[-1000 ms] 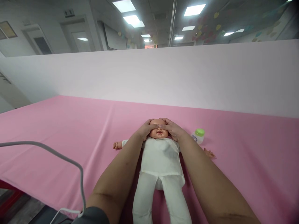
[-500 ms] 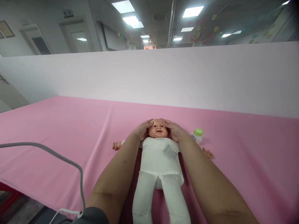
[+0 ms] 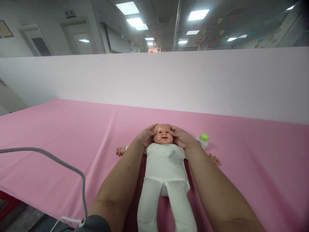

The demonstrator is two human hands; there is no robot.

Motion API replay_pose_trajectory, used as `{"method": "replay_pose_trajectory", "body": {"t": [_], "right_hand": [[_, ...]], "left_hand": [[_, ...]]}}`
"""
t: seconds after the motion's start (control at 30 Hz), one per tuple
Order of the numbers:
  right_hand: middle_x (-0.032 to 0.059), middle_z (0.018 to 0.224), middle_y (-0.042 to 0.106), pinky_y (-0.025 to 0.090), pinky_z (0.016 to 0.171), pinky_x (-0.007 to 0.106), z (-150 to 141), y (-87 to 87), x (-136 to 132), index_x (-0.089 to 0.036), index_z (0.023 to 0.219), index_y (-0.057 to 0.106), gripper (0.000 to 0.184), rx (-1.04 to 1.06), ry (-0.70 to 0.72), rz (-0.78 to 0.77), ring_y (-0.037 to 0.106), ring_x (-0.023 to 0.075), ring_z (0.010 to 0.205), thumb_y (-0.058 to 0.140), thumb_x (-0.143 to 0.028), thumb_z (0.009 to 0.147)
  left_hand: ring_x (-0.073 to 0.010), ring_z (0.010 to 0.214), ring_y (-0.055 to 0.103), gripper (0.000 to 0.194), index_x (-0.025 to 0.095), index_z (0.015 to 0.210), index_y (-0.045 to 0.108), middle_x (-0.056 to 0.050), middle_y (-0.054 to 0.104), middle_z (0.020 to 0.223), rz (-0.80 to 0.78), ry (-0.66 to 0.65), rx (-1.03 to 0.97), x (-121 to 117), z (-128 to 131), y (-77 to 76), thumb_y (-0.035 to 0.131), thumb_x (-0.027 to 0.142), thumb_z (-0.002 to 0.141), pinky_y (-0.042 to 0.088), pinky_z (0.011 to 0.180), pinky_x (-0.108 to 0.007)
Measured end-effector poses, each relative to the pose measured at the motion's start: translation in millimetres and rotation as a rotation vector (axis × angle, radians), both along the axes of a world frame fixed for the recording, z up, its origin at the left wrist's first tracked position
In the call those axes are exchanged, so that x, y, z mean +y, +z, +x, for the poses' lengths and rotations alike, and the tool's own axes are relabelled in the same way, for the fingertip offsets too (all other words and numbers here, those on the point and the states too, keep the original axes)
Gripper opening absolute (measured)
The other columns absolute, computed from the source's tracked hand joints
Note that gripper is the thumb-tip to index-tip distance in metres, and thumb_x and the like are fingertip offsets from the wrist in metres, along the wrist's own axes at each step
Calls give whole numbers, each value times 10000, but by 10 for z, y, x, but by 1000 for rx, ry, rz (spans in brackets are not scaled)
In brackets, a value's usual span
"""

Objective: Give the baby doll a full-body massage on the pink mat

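A baby doll [image 3: 165, 166] in a white top and white trousers lies on its back, its feet toward me. My left hand [image 3: 146, 136] cups the left side of the doll's head, with the thumb resting near the temple. On the opposite side, my right hand [image 3: 181, 136] holds the head the same way, thumb beside the eye. Between the two palms the doll's face stays uncovered. My forearms hide most of the doll's outstretched arms, though both its small hands show beyond them. The fingers under and behind the head are partly hidden.
Beside my right wrist is a small bottle [image 3: 204, 139] with a green cap. A pink sheet [image 3: 72, 129] covers the table, and a white panel [image 3: 154, 80] rises behind it. A grey cable [image 3: 60, 162] runs to a dark band [image 3: 94, 224] on my left arm.
Both thumbs have slid down and outward from the doll's brow to its temples, so more of the forehead shows. The doll's body and the bottle lie where they were.
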State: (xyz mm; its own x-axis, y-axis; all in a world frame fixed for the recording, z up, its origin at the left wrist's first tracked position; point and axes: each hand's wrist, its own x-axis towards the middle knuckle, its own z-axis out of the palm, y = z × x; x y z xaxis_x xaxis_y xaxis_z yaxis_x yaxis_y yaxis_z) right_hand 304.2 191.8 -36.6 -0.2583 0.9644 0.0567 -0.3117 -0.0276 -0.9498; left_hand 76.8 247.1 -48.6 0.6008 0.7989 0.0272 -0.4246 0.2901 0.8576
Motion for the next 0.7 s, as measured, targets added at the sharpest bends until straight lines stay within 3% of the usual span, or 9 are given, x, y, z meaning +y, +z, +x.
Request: {"method": "replay_pose_trajectory", "body": {"t": [0.23, 0.33, 0.5, 0.7], "right_hand": [[95, 1418, 698, 436, 1218, 544, 0, -6, 27, -258, 1290, 720, 525, 55, -7, -57, 606, 329, 1373, 851, -305, 785], [95, 1460, 671, 438, 1224, 519, -10, -14, 56, -258, 1302, 712, 519, 58, -48, -50, 588, 320, 1399, 834, -330, 802], [105, 1596, 541, 479, 1193, 509, -3, 12, 65, -302, 1508, 543, 775, -16, -144, -68, 569, 314, 1426, 867, -413, 813], [101, 1750, 286, 421, 1237, 452, -42, 60, -89, -321, 1666, 314, 1082, -206, -116, 48, 438, 310, 1532, 919, -433, 776]], "left_hand": [[-360, 1314, 625, 615, 199, 1318, 680, -172, 660, 1409, -76, 113, 56, 17, 50, -2, 869, 214, 733, 472, 1149, -548], [-364, 1375, 586, 665, 232, 1398, 641, -159, 639, 1459, -68, 228, 140, -21, 77, 57, 825, 199, 760, 475, 1140, -537], [-392, 1461, 497, 601, 255, 1401, 678, -137, 602, 1530, 154, 395, 302, -208, 122, 203, 826, 314, 822, 425, 1171, -501], [-389, 1550, 383, 612, 249, 1380, 692, -128, 548, 1590, 497, 383, 416, -397, 116, 228, 845, 469, 830, 224, 1297, -530]]}}
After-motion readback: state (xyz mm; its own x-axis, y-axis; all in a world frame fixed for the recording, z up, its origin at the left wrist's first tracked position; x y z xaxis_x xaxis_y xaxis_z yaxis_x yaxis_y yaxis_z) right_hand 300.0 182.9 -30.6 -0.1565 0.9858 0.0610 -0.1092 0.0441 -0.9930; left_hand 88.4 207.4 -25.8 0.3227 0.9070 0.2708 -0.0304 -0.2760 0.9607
